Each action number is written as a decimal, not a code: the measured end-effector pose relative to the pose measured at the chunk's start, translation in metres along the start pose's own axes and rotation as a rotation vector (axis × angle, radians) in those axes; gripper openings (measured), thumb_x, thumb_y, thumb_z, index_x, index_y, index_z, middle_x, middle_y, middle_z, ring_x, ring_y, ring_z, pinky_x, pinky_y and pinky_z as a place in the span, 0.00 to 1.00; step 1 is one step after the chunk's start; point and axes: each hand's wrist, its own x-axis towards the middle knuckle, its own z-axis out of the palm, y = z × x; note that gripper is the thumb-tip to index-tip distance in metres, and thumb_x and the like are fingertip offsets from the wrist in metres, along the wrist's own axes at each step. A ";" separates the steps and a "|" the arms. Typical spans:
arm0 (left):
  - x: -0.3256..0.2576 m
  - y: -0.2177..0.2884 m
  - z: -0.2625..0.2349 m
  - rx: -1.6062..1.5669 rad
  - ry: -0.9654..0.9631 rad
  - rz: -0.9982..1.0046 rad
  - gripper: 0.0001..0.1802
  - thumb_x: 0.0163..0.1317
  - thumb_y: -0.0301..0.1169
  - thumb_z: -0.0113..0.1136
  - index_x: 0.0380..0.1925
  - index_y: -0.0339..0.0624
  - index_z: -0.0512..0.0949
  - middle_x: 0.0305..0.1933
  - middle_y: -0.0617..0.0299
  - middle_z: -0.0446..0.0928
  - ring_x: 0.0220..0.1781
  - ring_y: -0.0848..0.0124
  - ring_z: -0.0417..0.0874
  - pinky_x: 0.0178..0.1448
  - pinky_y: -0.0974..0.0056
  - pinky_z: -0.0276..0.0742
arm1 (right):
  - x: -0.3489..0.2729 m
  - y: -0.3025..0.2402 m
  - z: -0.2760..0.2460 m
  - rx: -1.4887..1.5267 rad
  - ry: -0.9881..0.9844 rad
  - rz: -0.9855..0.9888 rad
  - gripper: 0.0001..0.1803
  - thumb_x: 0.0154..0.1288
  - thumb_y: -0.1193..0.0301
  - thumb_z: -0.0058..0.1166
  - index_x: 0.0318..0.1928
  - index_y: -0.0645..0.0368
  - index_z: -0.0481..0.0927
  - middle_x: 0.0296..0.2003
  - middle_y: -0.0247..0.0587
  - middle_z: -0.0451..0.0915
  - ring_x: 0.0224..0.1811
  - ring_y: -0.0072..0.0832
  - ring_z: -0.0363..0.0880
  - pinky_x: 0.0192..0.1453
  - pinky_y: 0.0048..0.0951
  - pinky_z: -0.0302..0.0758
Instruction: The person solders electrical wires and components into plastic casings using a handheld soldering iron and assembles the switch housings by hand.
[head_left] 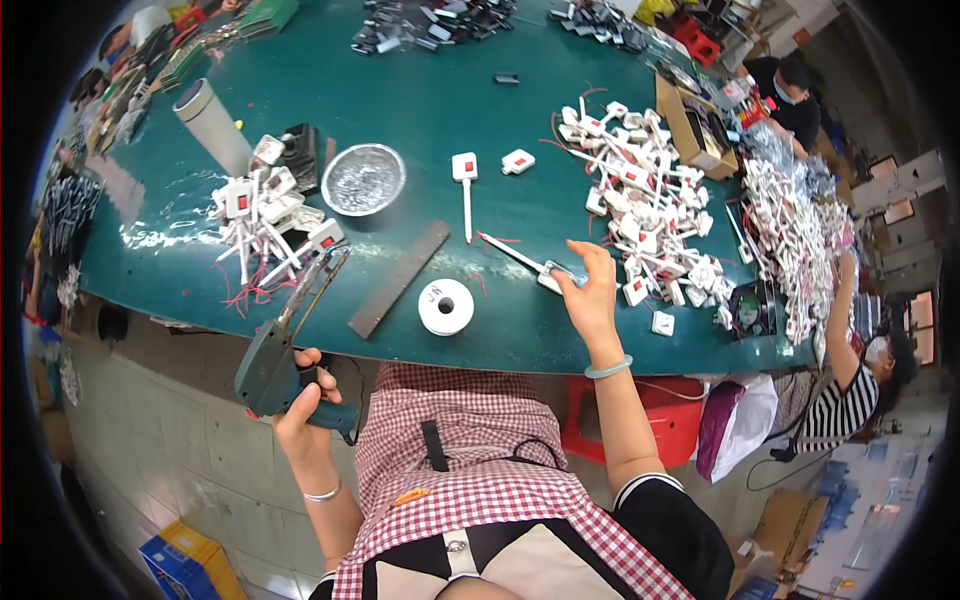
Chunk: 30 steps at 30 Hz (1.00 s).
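My left hand (310, 395) is wrapped round the grip of a dark green soldering gun (268, 365). The gun's metal tip points up over the table's front edge, close to a pile of white plastic pieces (265, 205) with red squares and thin red wires. At the front middle, my right hand (592, 295) has its thumb on the square end of a white stick-shaped piece (520, 255), index finger raised away. A thin red wire shows at the stick's far end. Beyond it lie a similar white piece (466, 190) and a short white box (517, 161).
Between my hands are a white spool (445, 307) and a flat grey bar (400, 280). A foil-lined bowl (363, 180) and a tall flask (213, 128) stand left. A big heap of white pieces (640, 190) and a cardboard box (695, 130) lie right. Two people work at the right.
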 end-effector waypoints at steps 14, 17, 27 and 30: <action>-0.002 -0.018 0.032 0.140 -0.090 -0.092 0.26 0.54 0.20 0.64 0.55 0.32 0.72 0.52 0.48 0.76 0.38 0.66 0.82 0.33 0.69 0.82 | -0.027 0.036 0.003 0.189 -0.021 0.081 0.27 0.52 0.78 0.68 0.55 0.63 0.79 0.46 0.45 0.80 0.47 0.38 0.82 0.53 0.32 0.78; -0.004 -0.020 0.034 0.126 -0.076 -0.086 0.26 0.53 0.20 0.64 0.55 0.32 0.72 0.52 0.48 0.76 0.39 0.67 0.82 0.33 0.69 0.81 | -0.027 0.027 -0.013 0.541 -0.076 0.261 0.26 0.57 0.81 0.65 0.57 0.65 0.77 0.51 0.45 0.80 0.48 0.30 0.82 0.51 0.27 0.80; -0.002 -0.024 0.047 0.094 -0.131 -0.104 0.27 0.54 0.19 0.64 0.56 0.32 0.71 0.52 0.48 0.75 0.39 0.66 0.82 0.34 0.68 0.81 | -0.011 0.022 -0.048 0.939 -0.092 0.396 0.14 0.70 0.78 0.53 0.53 0.68 0.80 0.46 0.45 0.85 0.43 0.22 0.83 0.46 0.21 0.77; -0.004 -0.024 0.046 0.093 -0.123 -0.105 0.27 0.53 0.18 0.64 0.55 0.31 0.71 0.52 0.46 0.75 0.39 0.65 0.82 0.34 0.66 0.82 | 0.002 0.031 -0.026 0.814 -0.163 0.305 0.11 0.70 0.78 0.54 0.50 0.68 0.83 0.43 0.40 0.85 0.42 0.19 0.81 0.45 0.20 0.77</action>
